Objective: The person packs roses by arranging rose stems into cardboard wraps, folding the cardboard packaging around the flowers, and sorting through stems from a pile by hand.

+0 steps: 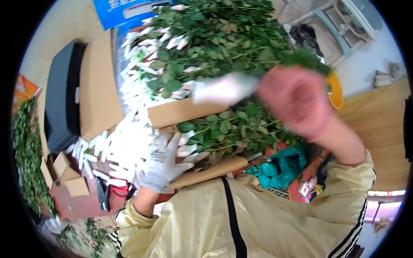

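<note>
My left hand (161,161), in a white glove, lies with its fingers spread beside a heap of white sleeves (124,148) and the edge of a brown cardboard piece. Raised on the right, my right hand (297,99), in a pinkish glove, is closed round the green stem of a flower in a white sleeve (228,89); motion blurs both. Below that flower is a corrugated cardboard strip (185,112). Leafy stems with white-sleeved heads (215,43) are piled beyond, and more leafy stems (241,129) lie between the strip and a rolled brown paper (211,172).
Black boxes (62,94) and a cardboard sheet (99,86) stand at the left. A black stapler (103,194) and red-handled scissors (118,189) lie near the front left. A teal plastic bag (282,167) is at the front right, a yellow ring-shaped object (334,90) farther right.
</note>
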A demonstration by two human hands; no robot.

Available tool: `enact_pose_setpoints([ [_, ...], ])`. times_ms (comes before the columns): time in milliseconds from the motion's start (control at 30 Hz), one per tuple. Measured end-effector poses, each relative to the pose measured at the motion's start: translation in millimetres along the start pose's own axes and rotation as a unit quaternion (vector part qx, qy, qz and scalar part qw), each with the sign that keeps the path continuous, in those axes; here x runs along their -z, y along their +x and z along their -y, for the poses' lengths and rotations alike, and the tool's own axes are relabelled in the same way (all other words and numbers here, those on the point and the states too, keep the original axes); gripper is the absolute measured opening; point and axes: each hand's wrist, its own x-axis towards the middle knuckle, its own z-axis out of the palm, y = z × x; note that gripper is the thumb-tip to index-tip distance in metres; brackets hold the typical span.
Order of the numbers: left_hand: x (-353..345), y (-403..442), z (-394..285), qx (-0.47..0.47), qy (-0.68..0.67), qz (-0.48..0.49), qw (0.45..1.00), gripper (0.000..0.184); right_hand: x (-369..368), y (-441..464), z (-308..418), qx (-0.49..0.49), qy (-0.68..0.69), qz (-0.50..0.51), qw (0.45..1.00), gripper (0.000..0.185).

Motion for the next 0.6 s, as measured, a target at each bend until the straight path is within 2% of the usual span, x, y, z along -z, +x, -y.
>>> enact_pose_setpoints([
  [100,-5.1,-4.7,1.1,0.025,0.042,-0.004,0.999,0.079,-84.9,23.6,82.5,0.076,0.094,0.096,0.988,0.019],
  [167,-3.5,-6.5,-0.4,0.042,0.081,0.047,0.995,0.077,-118.0,28.9,105.5,0.079,0.104,0.11,0.985,0.022],
  [200,-6.6,-9.0,2.8,0.013,0.081,0.008,0.997,0.074,-128.1,28.3,111.3,0.078,0.102,0.113,0.985,0.026],
  [267,-8.3,-10.2,3.5,0.018,0.083,0.002,0.996,0.074,-138.0,31.8,119.8,0.063,0.098,0.125,0.985,0.04],
  [367,-5.0,-5.6,-0.6,0.02,0.1,0.039,0.994,0.072,-150.4,40.4,121.0,0.033,0.188,0.143,0.971,0.04],
  [433,-2.1,-2.9,-3.3,0.021,0.114,0.067,0.991,0.071,-173.0,38.7,131.9,0.034,0.201,0.167,0.965,0.04],
  [467,-1.8,-0.9,-3.7,0.022,0.115,0.073,0.99,0.071,-184.5,36.4,135.3,0.051,0.155,0.127,0.978,0.04],
  [500,-1.8,0.7,-3.4,0.0,0.098,0.032,0.995,0.072,-194.8,32.5,139.7,0.07,0.11,0.087,0.988,0.04],
  [533,-2.0,0.7,-2.7,-0.018,0.081,-0.009,0.997,0.073,-177.3,41.5,137.4,0.01,0.194,0.228,0.954,0.036],
  [600,3.2,5.2,-0.7,-0.021,0.073,-0.012,0.997,0.069,-156.2,34.8,139.2,0.04,0.234,0.21,0.948,0.031],
])
